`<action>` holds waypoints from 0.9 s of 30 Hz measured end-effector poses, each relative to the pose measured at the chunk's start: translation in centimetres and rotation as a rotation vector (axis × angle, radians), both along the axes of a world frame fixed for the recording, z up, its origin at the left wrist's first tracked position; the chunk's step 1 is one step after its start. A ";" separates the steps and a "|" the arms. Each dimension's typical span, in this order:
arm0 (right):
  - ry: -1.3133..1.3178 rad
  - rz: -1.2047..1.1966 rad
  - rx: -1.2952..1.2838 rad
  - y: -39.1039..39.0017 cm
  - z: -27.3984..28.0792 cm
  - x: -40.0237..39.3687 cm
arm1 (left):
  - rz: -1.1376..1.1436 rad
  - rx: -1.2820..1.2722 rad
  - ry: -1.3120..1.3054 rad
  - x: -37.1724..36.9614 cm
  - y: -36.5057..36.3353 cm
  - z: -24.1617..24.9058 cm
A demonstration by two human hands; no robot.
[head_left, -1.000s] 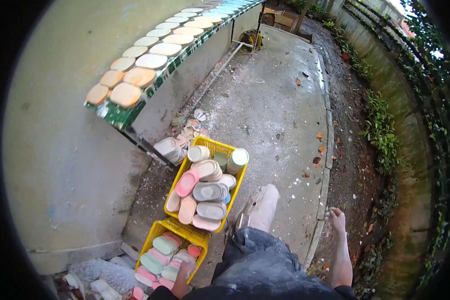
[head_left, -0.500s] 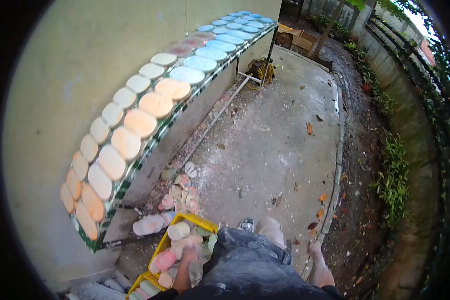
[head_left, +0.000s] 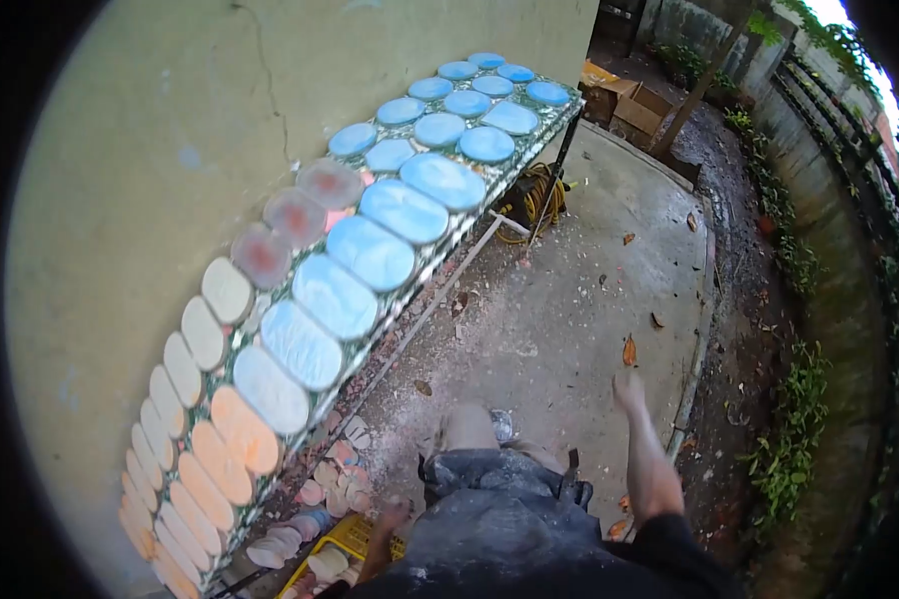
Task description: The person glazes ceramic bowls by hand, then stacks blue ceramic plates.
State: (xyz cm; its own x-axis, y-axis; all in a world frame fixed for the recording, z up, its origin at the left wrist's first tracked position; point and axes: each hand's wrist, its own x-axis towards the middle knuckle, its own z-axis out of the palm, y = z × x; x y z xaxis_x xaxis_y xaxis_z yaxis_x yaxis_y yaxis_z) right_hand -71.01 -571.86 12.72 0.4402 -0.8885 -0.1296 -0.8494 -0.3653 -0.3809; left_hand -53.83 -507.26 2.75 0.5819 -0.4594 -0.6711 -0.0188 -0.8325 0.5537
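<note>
The person wears dusty, dark grey denim shorts (head_left: 494, 519) smeared with pale powder, a black short sleeve (head_left: 669, 544) on the right arm, and a light, dust-caked shoe (head_left: 499, 424); both forearms are bare

Yellow crate (head_left: 345, 544) — cut by frame edge; right hand (head_left: 627, 387) motion-blurred.

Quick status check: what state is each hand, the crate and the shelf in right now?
Left hand: low by the crate, nothing visibly held.
Right hand: raised, open, empty.
Yellow crate: on the ground, holding pieces, mostly cut off by the frame.
Shelf: packed with oval slabs in rows, blue, pink, white and orange.
Cable coil: lying under the shelf end.
</note>
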 end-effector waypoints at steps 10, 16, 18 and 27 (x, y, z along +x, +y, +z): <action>-0.206 0.641 -0.552 -31.3 28.8 53.4 | 0.386 0.100 0.350 7.8 -22.3 1.7; 0.153 0.829 -0.505 -34.5 27.5 60.1 | 0.461 0.051 0.343 17.0 -36.7 4.5; 0.171 0.885 -0.519 -34.4 27.3 60.0 | 0.491 0.029 0.344 19.4 -40.5 6.3; 0.070 1.021 -0.106 -37.8 31.8 61.5 | 0.718 0.047 0.423 21.3 -52.2 16.9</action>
